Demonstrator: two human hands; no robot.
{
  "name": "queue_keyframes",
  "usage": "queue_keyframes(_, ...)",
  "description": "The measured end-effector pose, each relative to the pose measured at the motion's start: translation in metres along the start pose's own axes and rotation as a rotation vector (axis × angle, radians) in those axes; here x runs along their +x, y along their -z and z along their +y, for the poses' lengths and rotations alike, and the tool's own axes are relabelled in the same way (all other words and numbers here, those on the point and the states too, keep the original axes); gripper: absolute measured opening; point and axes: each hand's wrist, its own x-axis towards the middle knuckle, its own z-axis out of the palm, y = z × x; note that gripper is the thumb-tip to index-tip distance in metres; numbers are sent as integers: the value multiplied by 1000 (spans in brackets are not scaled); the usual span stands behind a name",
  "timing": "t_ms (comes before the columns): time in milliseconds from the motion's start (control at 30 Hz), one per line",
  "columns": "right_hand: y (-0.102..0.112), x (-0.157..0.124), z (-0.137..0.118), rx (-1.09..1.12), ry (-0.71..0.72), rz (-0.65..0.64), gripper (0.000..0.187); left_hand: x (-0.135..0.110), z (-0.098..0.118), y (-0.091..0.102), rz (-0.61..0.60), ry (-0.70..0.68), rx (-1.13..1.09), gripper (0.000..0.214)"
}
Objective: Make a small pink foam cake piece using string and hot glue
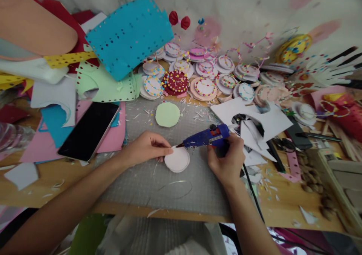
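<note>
In my right hand (227,159) is a blue hot glue gun (207,136), its nozzle pointing left at the upper edge of a white paper disc (177,161). My left hand (147,147) pinches the disc's upper left edge between thumb and fingers, close to the nozzle tip. From there a thin wire or thread (177,183) loops down over the grey cutting mat (124,187). A pale green paper disc (167,114) lies on the mat just beyond my hands.
Several small decorated paper hats (177,82) crowd the back by the wall. At left lie a phone (89,130) and coloured sheets, with a blue dotted sheet (130,34) behind. White paper offcuts (254,115), the gun's black cord (253,193) and a wooden box (336,183) are at right.
</note>
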Motion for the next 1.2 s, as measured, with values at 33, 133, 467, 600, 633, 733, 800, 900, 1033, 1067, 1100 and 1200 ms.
queue_keyframes(33, 0, 0, 0, -1, -5, -3, 39, 0, 0, 0, 0, -1, 4, 16)
queue_keyframes(133, 1, 0, 1, 7, -27, -10, 39, -1, 1, 0, 7, -1, 20, 17)
queue_keyframes(467, 1, 0, 3, 9, -34, -3, 38, -2, 4, 0, 9, 4, 8, 15)
queue_keyframes(600, 2, 0, 3, 4, -5, 14, 38, -3, 5, 0, 6, 6, -2, 13)
queue_keyframes(633, 3, 0, 3, 2, -5, 18, 38, -3, 5, 0, 12, 11, -2, 13)
queue_keyframes(733, 4, 0, 3, -2, -11, 21, 38, -3, 6, 0, 20, 16, -5, 13)
queue_keyframes(800, 4, 0, 3, 3, -12, 25, 38, -3, 7, 1, 14, 18, -17, 14)
queue_keyframes(900, 6, 1, 3, 15, -14, 36, 38, -4, 8, 2, 12, 28, -43, 14)
queue_keyframes(1033, 9, 2, 3, 29, -35, 42, 38, -4, 9, 3, 8, 34, -66, 13)
queue_keyframes(1067, 9, 2, 3, 33, -34, 43, 38, -4, 10, 3, 12, 38, -69, 13)
queue_keyframes(1100, 9, 2, 4, 36, -28, 46, 38, -5, 10, 3, 17, 43, -70, 13)
queue_keyframes(1200, 9, 3, 5, 32, 0, 56, 38, -5, 12, 3, 27, 42, -72, 12)
